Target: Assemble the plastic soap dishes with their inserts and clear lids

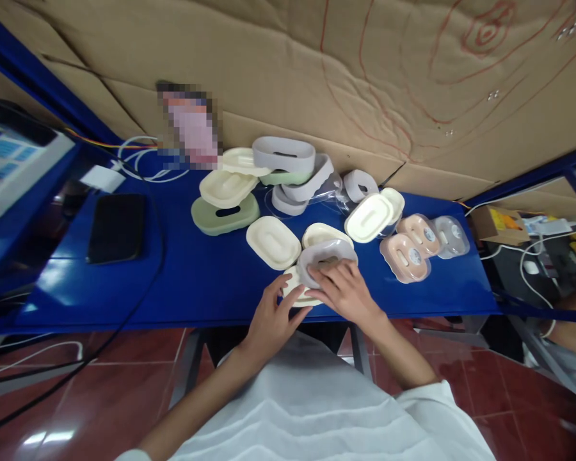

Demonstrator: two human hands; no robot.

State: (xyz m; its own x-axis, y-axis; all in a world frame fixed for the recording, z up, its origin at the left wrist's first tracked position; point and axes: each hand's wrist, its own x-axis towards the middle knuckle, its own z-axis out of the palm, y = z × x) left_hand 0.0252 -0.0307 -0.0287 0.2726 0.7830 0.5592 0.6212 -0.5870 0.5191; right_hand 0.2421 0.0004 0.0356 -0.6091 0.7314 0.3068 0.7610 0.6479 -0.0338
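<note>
1. You are working at the near edge of the blue table [211,282], and both hands are meeting on one stacked pair of pieces, which keeps the work close to your body.
2. Your right hand [348,291] is lying across the grey oval shell [324,256], fingers spread and curled over its near rim; it is pressing or steadying rather than lifting, as far as I can judge.
3. Your left hand [271,320] is pinching the cream piece [295,288] underneath, fingertips closed lightly on its edge, seemingly bracing it so the two parts are lining up.
4. The grey shell is sitting on the cream piece, slightly tilted, touching another cream tray [324,234] behind it.
5. Loose parts are lying in groups: a cream lid [272,241] just to the left, peach pieces [406,256] to the right, and a green and grey pile [278,169] farther back, so spare pieces are staying within reach.
6. A dark phone [116,227] is resting well apart on the left.
</note>
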